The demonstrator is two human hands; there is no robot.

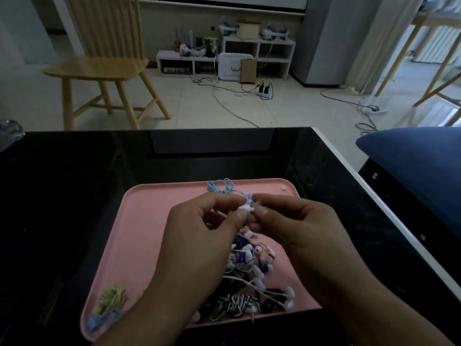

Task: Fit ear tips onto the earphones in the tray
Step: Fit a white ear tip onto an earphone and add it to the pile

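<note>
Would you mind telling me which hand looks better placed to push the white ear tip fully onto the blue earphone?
Probably the right hand: its thumb and fingertips pinch the white ear tip, while the left hand steadies the blue earphone above the pink tray. Who holds what is partly hidden.

Dim, bluish light overall; the floor (224, 108) at top is brighter, the black table (74, 196) barely reflects. Edges bow with wide-angle distortion, and detail is soft and slightly blurred.

Home: wooden chair (99, 63), low shelves (257, 49)
</note>
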